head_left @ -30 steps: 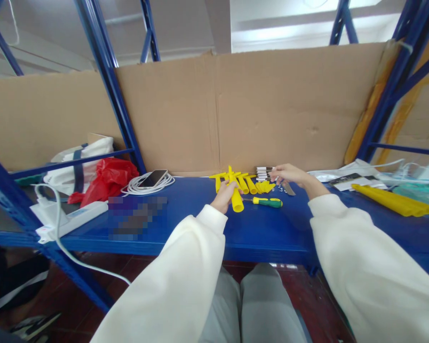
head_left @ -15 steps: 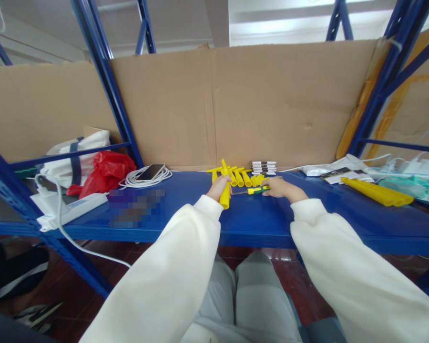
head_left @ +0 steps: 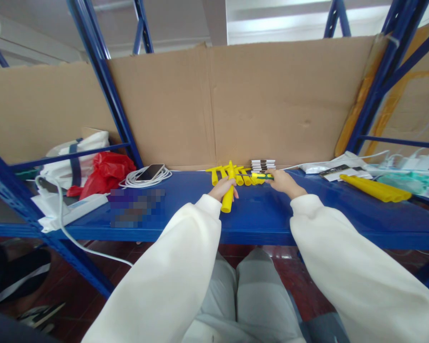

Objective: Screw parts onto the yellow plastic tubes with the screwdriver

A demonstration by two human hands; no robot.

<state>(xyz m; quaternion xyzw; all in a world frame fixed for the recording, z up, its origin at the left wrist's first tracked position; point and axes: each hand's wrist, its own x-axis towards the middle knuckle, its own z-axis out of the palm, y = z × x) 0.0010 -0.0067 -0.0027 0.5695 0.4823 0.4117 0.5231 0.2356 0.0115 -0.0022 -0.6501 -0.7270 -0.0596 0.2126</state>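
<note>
My left hand point(head_left: 221, 188) is closed round a yellow tapered tube point(head_left: 227, 202), its wide end towards me and its narrow end pointing away. In my right hand point(head_left: 283, 182) is a screwdriver point(head_left: 262, 176) with a yellow and green handle. Its thin shaft points left, towards the upper part of the tube; whether the tip touches the tube I cannot tell. Just behind my hands lie several more yellow tapered pieces point(head_left: 215, 177) in a row. A small stack of white packs with dark bands point(head_left: 263, 164) stands behind the screwdriver, against the cardboard.
The blue shelf point(head_left: 186, 214) ends in a front edge above my knees. At left are a power strip point(head_left: 80, 209), a red plastic bag point(head_left: 110, 169) and a phone point(head_left: 150, 172) on a coiled white cable. More yellow tubes point(head_left: 377, 188) lie at right. Cardboard point(head_left: 271, 100) backs the shelf.
My right hand has raised the screwdriver slightly up and away, bringing its shaft level with the tube's upper part. The tube in my left hand has shifted a little to the right.
</note>
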